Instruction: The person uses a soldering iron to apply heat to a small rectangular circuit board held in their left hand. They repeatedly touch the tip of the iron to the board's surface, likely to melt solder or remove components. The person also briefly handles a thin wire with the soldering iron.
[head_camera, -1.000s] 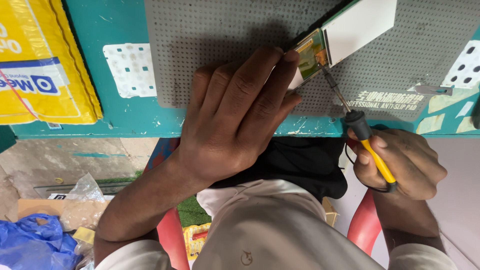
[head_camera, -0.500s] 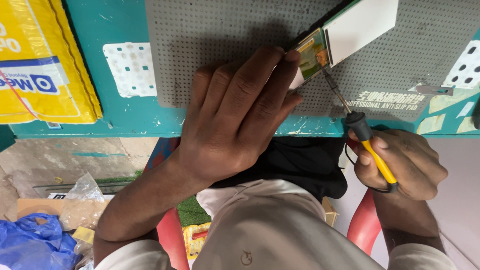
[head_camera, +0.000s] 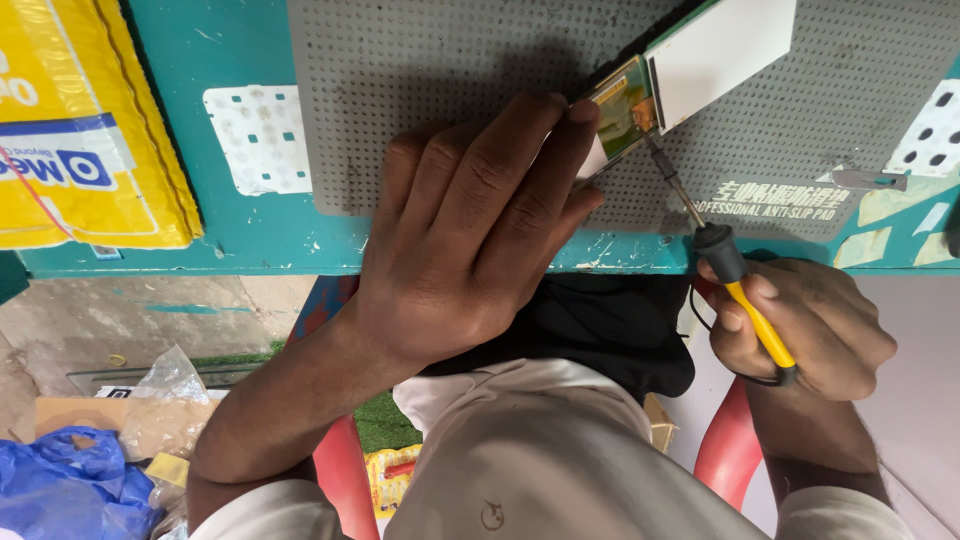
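A scuffed teal table (head_camera: 250, 240) stands over a red chair (head_camera: 340, 470) and a bare concrete floor (head_camera: 150, 315).

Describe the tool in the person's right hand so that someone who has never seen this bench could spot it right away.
Start at the grey dotted mat on the teal table. At the mat's near right edge, the right hand holds a soldering iron, its thin metal tip reaching the small circuit strip pinned by the left hand. Its yellow handle with a black collar is unlike anything nearby.

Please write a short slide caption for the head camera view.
Left hand steadies a small display module on a grey perforated mat; right hand applies a yellow-handled soldering iron.
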